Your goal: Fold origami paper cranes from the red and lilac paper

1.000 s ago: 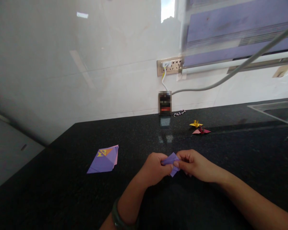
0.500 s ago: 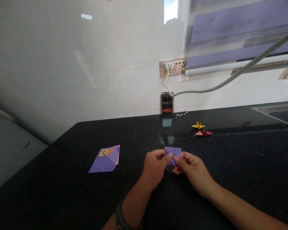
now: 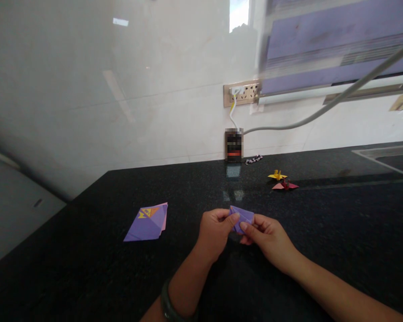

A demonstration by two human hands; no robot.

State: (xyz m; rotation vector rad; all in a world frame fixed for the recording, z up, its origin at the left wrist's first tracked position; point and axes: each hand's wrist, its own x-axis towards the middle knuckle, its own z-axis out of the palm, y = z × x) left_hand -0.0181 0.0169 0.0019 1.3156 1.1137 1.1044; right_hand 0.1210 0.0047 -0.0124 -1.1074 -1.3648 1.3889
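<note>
Both hands pinch a small folded sheet of purple origami paper just above the dark counter. My left hand grips its left side, thumb on the face turned toward me. On the lower right, my right hand presses its thumb over the paper, with the fingers curled behind it. The fingertips behind the sheet are partly hidden. Off to the left lies a purple paper packet with a yellow and orange pattern and pink sheets showing at its edge. Past my right hand sit a yellow paper crane and a red paper crane.
A pixelated dark device leans against the wall, cabled to a socket panel. Beside it lies a small beaded strand. The dark stone counter meets the tiled wall, and a clear-edged panel is at the right.
The purple paper has tilted, its right corner dropping slightly. My right thumb has slid a little left and down over it. The packet and cranes stay in place.
</note>
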